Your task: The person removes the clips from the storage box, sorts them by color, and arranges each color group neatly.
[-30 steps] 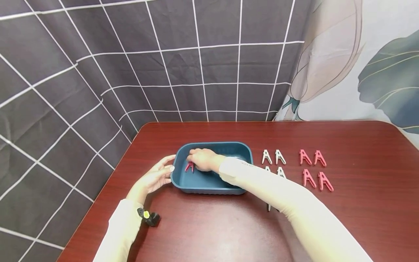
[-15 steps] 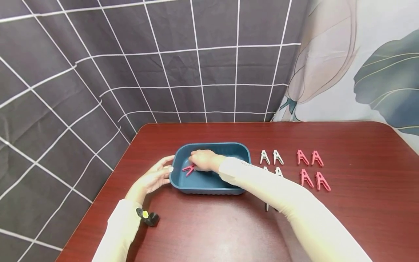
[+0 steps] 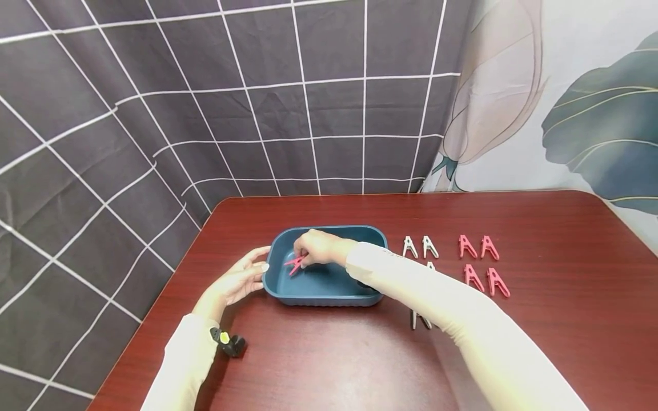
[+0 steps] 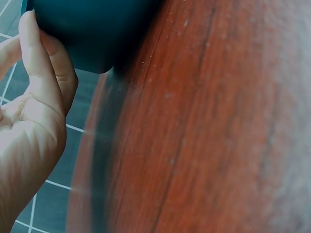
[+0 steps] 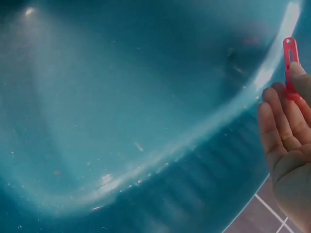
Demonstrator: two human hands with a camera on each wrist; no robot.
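Observation:
A red clothespin (image 3: 294, 265) is pinched between the thumb and fingers of my right hand (image 3: 320, 249), inside the blue plastic basin (image 3: 324, 300). Its two prongs point left in the head view. In the right wrist view the clothespin (image 5: 290, 60) stands out past the thumb, over the basin's shiny wall (image 5: 194, 131). My left hand (image 3: 237, 281) rests against the basin's left end, its fingers fairly straight along the outside. The left wrist view shows a fingertip of the left hand (image 4: 41, 92) at the dark outer wall (image 4: 92, 39).
Right of the basin, several white clothespins (image 3: 429, 246) lie on the reddish wooden table (image 3: 319, 354), some partly hidden by the right sleeve (image 3: 437, 297). Farther right are several red clothespins (image 3: 489, 248) in rows. A black wrist camera (image 3: 233, 345) sits on the left wrist.
The clothespin in my right hand has turned, from prongs downward to prongs toward the left. The right hand has shifted only slightly, and the left hand stays at the basin. The head view has drifted slightly.

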